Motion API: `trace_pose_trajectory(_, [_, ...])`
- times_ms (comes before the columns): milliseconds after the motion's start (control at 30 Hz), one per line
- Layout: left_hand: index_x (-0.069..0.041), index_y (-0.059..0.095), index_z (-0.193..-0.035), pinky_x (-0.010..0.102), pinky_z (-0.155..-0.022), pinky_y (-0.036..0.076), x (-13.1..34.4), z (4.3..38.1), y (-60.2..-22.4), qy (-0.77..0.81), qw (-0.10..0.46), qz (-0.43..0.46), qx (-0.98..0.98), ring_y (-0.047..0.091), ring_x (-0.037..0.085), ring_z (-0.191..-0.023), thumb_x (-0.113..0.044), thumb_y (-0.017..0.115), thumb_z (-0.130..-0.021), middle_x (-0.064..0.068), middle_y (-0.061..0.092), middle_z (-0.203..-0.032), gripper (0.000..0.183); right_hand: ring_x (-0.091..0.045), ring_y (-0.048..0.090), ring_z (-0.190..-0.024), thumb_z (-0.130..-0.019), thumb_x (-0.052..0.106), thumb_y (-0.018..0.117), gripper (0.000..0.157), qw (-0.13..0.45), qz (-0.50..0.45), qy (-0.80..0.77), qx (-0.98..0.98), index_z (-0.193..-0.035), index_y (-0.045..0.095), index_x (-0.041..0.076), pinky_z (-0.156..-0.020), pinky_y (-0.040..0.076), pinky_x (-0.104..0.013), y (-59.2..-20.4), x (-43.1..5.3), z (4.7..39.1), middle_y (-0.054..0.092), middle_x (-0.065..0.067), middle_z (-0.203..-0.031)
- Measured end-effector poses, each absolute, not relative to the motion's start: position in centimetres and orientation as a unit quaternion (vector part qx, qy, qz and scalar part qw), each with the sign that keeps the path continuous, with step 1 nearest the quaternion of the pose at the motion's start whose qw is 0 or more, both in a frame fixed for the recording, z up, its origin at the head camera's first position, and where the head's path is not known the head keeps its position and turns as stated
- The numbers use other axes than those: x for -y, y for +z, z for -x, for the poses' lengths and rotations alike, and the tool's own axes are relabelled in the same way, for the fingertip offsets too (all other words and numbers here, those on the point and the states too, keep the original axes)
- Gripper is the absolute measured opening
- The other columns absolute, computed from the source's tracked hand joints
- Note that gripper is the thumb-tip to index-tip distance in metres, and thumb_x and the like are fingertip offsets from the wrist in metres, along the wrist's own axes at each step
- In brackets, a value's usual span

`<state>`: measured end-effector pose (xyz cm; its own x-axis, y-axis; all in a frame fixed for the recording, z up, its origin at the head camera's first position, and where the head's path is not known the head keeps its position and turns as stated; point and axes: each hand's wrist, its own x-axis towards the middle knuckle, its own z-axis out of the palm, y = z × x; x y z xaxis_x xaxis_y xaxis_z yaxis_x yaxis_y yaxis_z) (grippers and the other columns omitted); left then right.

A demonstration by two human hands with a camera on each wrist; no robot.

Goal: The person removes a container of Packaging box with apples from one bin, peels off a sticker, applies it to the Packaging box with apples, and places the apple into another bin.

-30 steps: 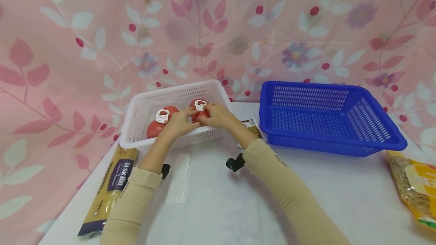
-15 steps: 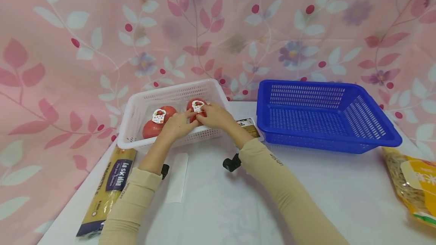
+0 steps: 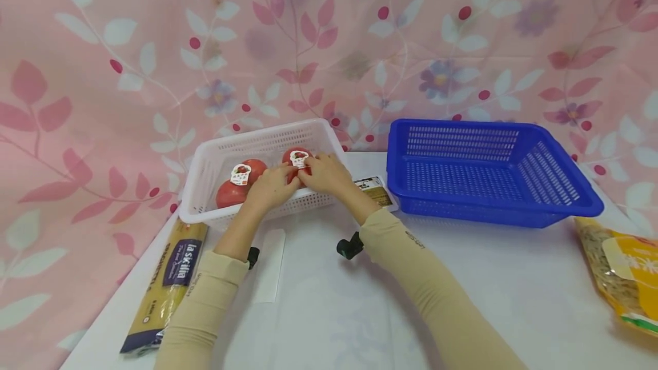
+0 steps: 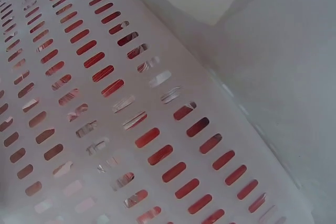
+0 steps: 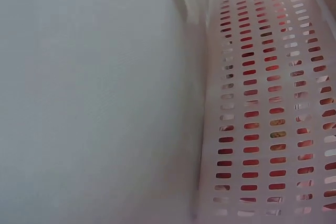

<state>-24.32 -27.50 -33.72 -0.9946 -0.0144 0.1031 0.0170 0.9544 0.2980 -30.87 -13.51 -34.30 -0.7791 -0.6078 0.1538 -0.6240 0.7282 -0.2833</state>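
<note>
In the head view, a white slotted basket (image 3: 267, 132) holds two clear-wrapped packs of tomatoes with white labels. The left pack of tomatoes (image 3: 233, 193) lies untouched. My left hand (image 3: 271, 189) and right hand (image 3: 329, 176) reach over the front rim and grip the right pack of tomatoes (image 3: 295, 153) from either side, thumbs toward each other. Their fingertips are partly hidden against the pack. Both wrist views show the slotted basket wall, with red showing through the slots; the fingers are out of sight there.
A blue basket (image 3: 462, 179) stands to the right. A spaghetti packet (image 3: 167, 284) lies at left, a yellow bag (image 3: 624, 273) at far right. A flat brown-and-white pack (image 3: 377, 192) sits between the baskets. A white strip (image 3: 269, 267) lies in front.
The camera view shifted slightly. The right tomato pack moved a little left over the second and now lies almost still, with both hands staying at it.
</note>
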Motion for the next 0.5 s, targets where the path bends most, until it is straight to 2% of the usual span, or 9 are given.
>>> trace_pose_trajectory(133, [-0.006, 0.054, -0.127, 0.051, -0.096, 0.036, 27.3, 24.8, -33.9, -0.137, 0.074, 0.004, 0.988, 0.044, 0.035, -0.121, -0.036, 0.042, -0.092, 0.016, 0.045, -0.135, 0.048, -0.025, 0.044, -0.111, -0.092, 0.039, 0.041, 0.042, 0.083, -0.343, 0.151, 0.923, -0.12, 0.058, 0.012, -0.098, 0.033, -0.039, -34.7, 13.0, 31.0, 0.053, -0.008, -0.124])
trace_pose_trajectory(267, [-0.004, 0.059, -0.12, 0.052, -0.097, 0.034, 27.8, 24.8, -34.1, -0.098, 0.117, -0.009, 0.988, 0.043, 0.038, -0.12, -0.031, 0.043, -0.091, 0.019, 0.047, -0.133, 0.043, -0.025, 0.041, -0.118, -0.095, 0.032, 0.041, 0.04, 0.134, -0.39, 0.19, 0.891, -0.124, 0.056, 0.009, -0.102, 0.03, -0.036, -34.9, 12.9, 30.6, 0.051, -0.009, -0.127])
trace_pose_trajectory(367, [-0.004, 0.058, -0.121, 0.053, -0.099, 0.031, 28.3, 24.4, -34.4, -0.086, 0.137, -0.018, 0.987, 0.036, 0.038, -0.125, -0.031, 0.045, -0.091, 0.02, 0.043, -0.135, 0.042, -0.024, 0.037, -0.124, -0.095, 0.028, 0.044, 0.041, 0.135, -0.432, 0.239, 0.859, -0.128, 0.051, 0.005, -0.105, 0.027, -0.037, -34.9, 12.6, 29.9, 0.047, -0.011, -0.132])
trace_pose_trajectory(500, [-0.003, 0.052, -0.127, 0.056, -0.098, 0.03, 28.2, 23.4, -34.3, -0.107, 0.122, -0.023, 0.986, 0.023, 0.038, -0.133, -0.032, 0.047, -0.091, 0.02, 0.034, -0.141, 0.046, -0.025, 0.031, -0.129, -0.094, 0.029, 0.048, 0.046, 0.125, -0.453, 0.254, 0.846, -0.133, 0.046, 0.005, -0.104, 0.027, -0.045, -35.0, 11.5, 28.9, 0.04, -0.012, -0.139])
